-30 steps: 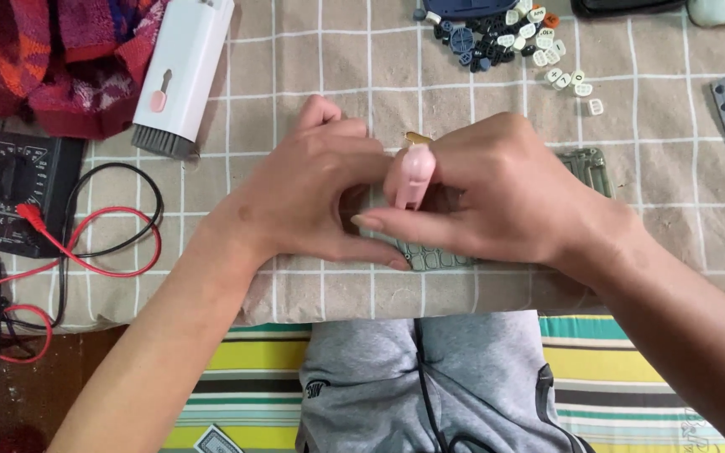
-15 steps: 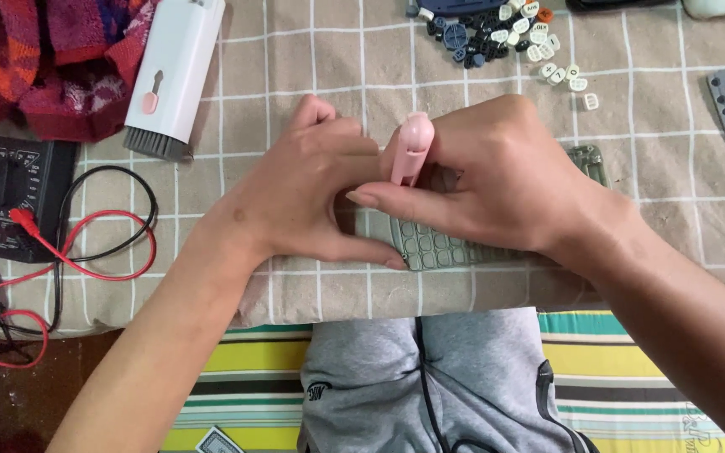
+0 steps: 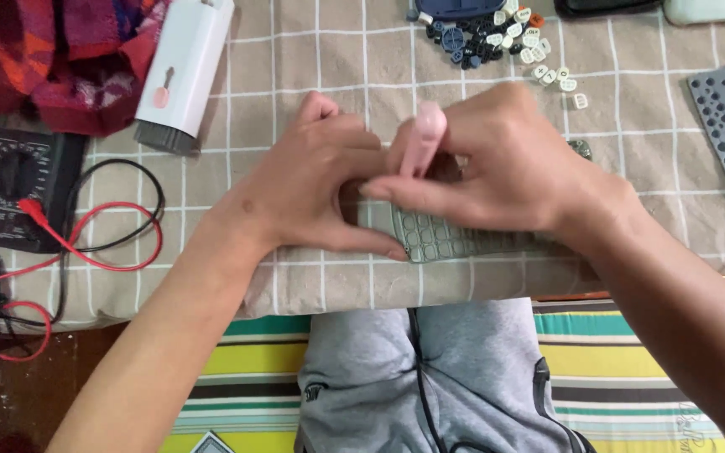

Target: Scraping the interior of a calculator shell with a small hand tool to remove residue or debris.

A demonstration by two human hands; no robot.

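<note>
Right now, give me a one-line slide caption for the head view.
Left hand steadies a grey keypad frame while the right hand holds a pink tool over it.

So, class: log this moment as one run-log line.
left hand: steadies keypad frame | right hand: holds pink tool | keycaps: piled apart

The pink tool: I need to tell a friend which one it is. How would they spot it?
On the checked cloth, find the two hands over the grey key frame. The pink tool stands between them, pinched by the right hand; nothing else there is slim, rounded and pink.

Bare forearms, grey drawstring trousers (image 3: 438,377)
</note>
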